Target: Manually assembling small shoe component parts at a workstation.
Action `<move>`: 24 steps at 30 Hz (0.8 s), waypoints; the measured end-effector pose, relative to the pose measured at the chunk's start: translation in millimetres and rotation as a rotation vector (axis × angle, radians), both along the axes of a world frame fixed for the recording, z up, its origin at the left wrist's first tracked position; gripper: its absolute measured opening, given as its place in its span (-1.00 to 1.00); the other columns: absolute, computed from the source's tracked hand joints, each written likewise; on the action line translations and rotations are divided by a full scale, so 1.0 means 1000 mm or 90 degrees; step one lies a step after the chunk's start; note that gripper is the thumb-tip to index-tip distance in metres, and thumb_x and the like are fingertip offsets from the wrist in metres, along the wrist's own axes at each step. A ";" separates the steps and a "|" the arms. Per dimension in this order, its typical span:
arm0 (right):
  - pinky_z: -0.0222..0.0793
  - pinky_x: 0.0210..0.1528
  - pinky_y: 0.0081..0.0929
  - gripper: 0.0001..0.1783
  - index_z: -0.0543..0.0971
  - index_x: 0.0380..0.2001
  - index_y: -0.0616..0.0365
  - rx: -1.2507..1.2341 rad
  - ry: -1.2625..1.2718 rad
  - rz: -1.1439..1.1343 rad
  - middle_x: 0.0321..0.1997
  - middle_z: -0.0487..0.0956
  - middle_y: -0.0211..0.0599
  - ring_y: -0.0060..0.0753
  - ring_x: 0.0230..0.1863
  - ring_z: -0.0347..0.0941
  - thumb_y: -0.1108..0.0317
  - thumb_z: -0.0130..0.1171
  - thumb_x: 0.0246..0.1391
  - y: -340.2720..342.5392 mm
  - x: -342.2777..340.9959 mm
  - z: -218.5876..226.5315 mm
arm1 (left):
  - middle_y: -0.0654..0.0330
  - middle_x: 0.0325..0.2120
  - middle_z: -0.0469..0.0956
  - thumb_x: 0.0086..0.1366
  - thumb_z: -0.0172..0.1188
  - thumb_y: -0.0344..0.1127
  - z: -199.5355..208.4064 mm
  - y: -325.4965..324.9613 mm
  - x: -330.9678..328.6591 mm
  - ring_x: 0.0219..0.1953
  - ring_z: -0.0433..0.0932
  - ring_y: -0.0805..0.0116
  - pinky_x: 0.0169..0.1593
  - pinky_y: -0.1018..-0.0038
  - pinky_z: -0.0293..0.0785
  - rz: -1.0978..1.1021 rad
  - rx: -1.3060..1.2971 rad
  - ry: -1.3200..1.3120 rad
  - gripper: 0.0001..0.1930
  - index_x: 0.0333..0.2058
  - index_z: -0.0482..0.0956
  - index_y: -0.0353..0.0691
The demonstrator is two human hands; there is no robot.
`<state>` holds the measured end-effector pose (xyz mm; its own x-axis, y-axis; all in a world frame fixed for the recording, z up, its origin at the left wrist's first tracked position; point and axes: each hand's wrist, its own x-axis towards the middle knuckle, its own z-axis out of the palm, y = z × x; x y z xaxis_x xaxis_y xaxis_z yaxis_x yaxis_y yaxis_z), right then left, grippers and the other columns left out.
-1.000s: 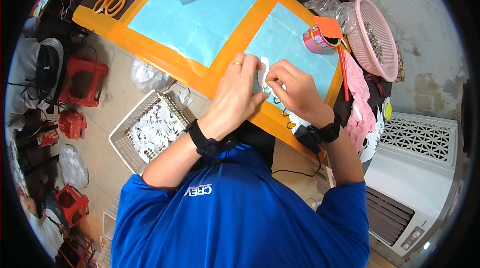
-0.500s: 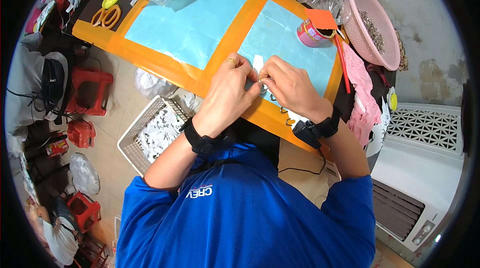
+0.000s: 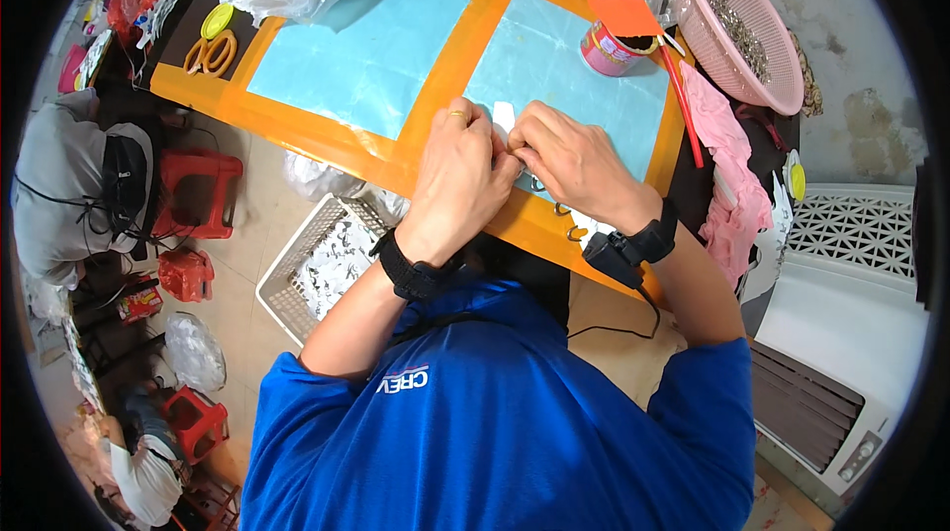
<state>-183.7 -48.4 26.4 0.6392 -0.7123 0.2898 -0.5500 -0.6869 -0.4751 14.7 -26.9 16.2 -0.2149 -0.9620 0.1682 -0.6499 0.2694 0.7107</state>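
Both hands meet over the near edge of the tabletop (image 3: pixel 327 135), an orange-bordered surface with two pale blue panels. Left hand (image 3: pixel 457 173) and right hand (image 3: pixel 566 163) are fingertip to fingertip, jointly pinching a small white piece (image 3: pixel 504 116) that shows just above the knuckles; the left grip is pressed together on it from the left, the right grip likewise from the right, though the exact finger contact is hidden behind the backs of the hands. The piece sits over the right blue panel, close to the orange rim nearest the person. Two or three small metal hooks (image 3: pixel 576 231) lie on the orange rim just beside the right wrist. Further back on the same panel stands a pink tin (image 3: pixel 606 51) with an orange card leaning on it; a pink basket (image 3: pixel 744 26) of small metal parts is at the far right corner. Yellow-handled scissors (image 3: pixel 212 53) lie at the far left corner, well apart. A white wire basket (image 3: pixel 327 259) of small white pieces stands on the floor below the left forearm. Judgement: the step in hand looks like fine assembly or folding of the white piece between the fingertips. The next move calls for steady two-handed pinch pressure and a small, precise finger action, with the piece kept off the tabletop.
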 end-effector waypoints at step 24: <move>0.50 -0.15 -0.09 -0.86 0.53 -0.19 0.18 0.123 -0.113 -0.039 -0.18 0.54 -0.18 0.07 -0.18 0.58 0.42 0.30 0.30 -0.002 -0.005 -0.007 | 0.16 -0.20 0.61 0.18 0.45 -0.45 -0.004 0.015 -0.002 0.01 0.47 0.06 0.14 0.16 0.40 0.091 -0.026 0.045 -0.78 -0.23 0.62 -0.13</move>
<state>-188.2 -50.6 19.7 0.5438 -0.8015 0.2488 -0.4843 -0.5419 -0.6869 12.9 -12.0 12.0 -0.0626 -0.9740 0.2175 -0.6322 0.2074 0.7465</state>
